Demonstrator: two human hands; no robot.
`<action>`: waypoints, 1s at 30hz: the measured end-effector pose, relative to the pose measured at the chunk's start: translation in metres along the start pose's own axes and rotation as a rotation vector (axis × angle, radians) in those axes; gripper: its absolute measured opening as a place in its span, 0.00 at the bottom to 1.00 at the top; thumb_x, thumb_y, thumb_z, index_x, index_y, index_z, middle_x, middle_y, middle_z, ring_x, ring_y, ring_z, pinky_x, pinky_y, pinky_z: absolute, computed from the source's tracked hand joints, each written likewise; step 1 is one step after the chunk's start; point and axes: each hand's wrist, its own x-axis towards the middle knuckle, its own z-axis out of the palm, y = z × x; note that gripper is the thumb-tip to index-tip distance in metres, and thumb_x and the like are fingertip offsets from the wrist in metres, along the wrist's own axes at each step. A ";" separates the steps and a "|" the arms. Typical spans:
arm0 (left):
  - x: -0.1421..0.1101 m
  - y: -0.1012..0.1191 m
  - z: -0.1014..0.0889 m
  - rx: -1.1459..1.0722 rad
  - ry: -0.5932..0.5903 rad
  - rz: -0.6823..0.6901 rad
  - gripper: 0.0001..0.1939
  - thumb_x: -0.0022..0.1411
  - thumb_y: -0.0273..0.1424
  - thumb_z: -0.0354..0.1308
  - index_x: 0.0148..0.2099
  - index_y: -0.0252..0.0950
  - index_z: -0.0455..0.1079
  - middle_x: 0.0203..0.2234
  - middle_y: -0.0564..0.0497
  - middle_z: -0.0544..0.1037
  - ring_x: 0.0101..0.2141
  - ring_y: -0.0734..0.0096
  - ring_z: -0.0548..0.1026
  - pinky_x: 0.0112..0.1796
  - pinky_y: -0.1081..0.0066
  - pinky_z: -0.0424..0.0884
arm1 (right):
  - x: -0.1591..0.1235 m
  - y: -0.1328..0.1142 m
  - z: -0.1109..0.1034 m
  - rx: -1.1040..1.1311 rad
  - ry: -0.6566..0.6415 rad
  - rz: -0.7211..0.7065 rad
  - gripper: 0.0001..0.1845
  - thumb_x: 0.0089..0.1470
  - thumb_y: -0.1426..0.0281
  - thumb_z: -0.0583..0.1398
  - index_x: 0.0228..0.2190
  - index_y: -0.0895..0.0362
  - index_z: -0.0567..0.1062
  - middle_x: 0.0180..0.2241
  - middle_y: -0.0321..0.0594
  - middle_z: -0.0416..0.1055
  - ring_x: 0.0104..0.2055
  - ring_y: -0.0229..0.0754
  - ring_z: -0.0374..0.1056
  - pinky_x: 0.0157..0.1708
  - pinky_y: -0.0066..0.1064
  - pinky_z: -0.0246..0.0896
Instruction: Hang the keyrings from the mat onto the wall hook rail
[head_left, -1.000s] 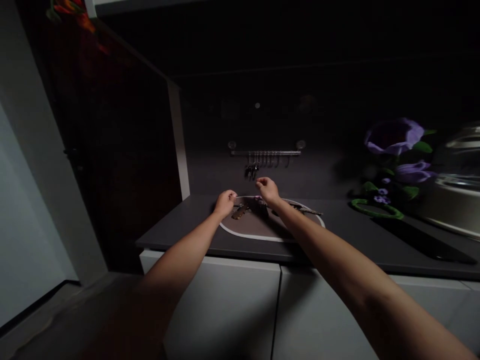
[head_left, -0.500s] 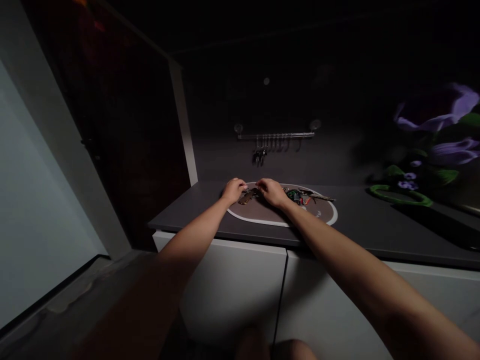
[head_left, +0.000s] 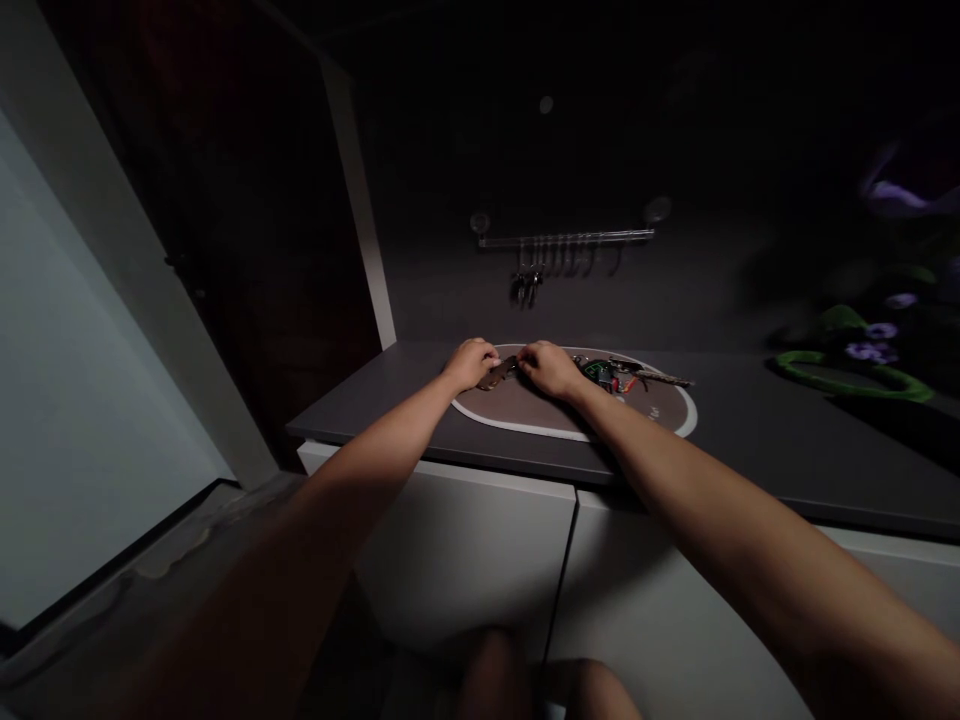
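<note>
My left hand (head_left: 471, 366) rests at the left end of an oval brown mat (head_left: 517, 409) with a white rim. Its fingers are closed at the edge of a dark brown, strap-like keychain (head_left: 495, 376). On the other side of that keychain, my right hand (head_left: 552, 369) is bent over the mat, thumb and fingers pinched near the keychain's upper end. What the right fingertips hold is too dark and small to make out. Just right of that hand lies a jumble of small key-like items (head_left: 600, 374), with green, red and orange parts.
On the dark wall, a clear rail (head_left: 566, 238) carries several hooks and a bunch of keys (head_left: 528, 285). A green ring (head_left: 851, 378) and purple flowers (head_left: 874, 342) stand at the right of the dark counter (head_left: 382, 400). White cabinet doors (head_left: 472, 560) are below.
The camera view has shifted, so the flowers sit farther right and the rail higher. My hands stay by the brown keychain, with the left fingers a little closer over it.
</note>
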 end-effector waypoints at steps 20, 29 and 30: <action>-0.003 0.017 -0.015 -0.038 0.092 0.111 0.09 0.57 0.28 0.48 0.33 0.35 0.70 0.30 0.48 0.72 0.35 0.69 0.67 0.39 0.71 0.61 | 0.002 0.000 -0.003 0.045 0.029 -0.021 0.09 0.49 0.70 0.54 0.30 0.59 0.74 0.33 0.46 0.72 0.35 0.41 0.65 0.36 0.28 0.54; -0.003 0.023 -0.016 -0.274 0.159 0.042 0.08 0.56 0.26 0.48 0.32 0.33 0.68 0.28 0.51 0.73 0.31 0.74 0.68 0.35 0.75 0.62 | -0.001 -0.004 -0.006 0.287 0.106 -0.013 0.08 0.49 0.68 0.55 0.31 0.58 0.71 0.31 0.39 0.71 0.32 0.36 0.63 0.34 0.26 0.54; -0.003 0.024 -0.016 -0.322 0.158 0.025 0.07 0.56 0.26 0.48 0.32 0.33 0.67 0.27 0.51 0.73 0.30 0.74 0.68 0.34 0.75 0.63 | -0.001 -0.004 -0.006 0.314 0.117 -0.021 0.09 0.49 0.67 0.55 0.31 0.58 0.71 0.31 0.38 0.71 0.32 0.36 0.63 0.34 0.26 0.54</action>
